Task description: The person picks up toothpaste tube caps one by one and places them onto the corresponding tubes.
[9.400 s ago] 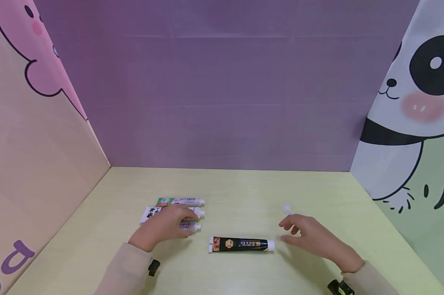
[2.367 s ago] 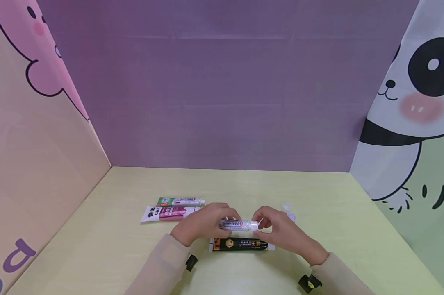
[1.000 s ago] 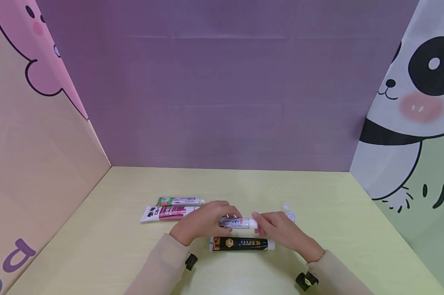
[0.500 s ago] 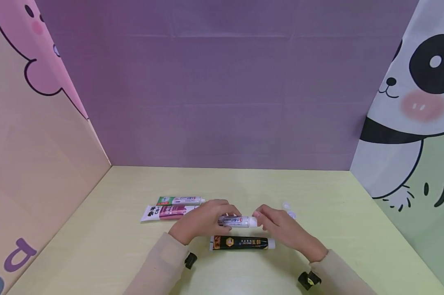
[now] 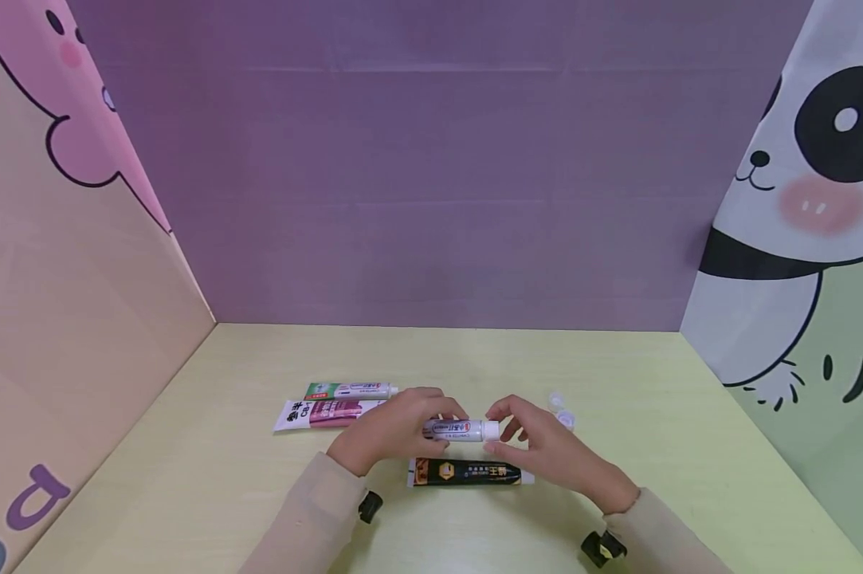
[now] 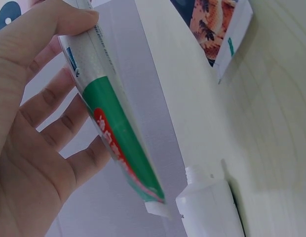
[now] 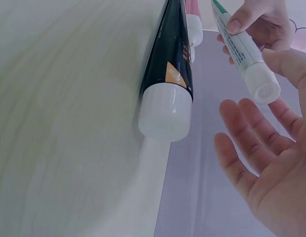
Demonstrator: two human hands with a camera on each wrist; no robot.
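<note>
My left hand pinches a small white toothpaste tube between thumb and fingers, raised just above the table. In the left wrist view the toothpaste tube shows a green band with a red label. A wide white cap sits on its right-hand end. Around that cap my right hand is spread, thumb and fingers apart; whether a fingertip touches it is unclear. A black toothpaste tube with a white cap lies on the table just in front of both hands.
Behind my left hand lie a white-and-pink tube and a green-and-white tube. A bare threaded nozzle shows in the left wrist view. Two small whitish caps lie beyond my right hand. Walls enclose the table.
The held tube has left the row at left for the middle; its narrow nozzle now bears the cap. My right hand, earlier pinching and twisting at the cap, has now spread its fingers.
</note>
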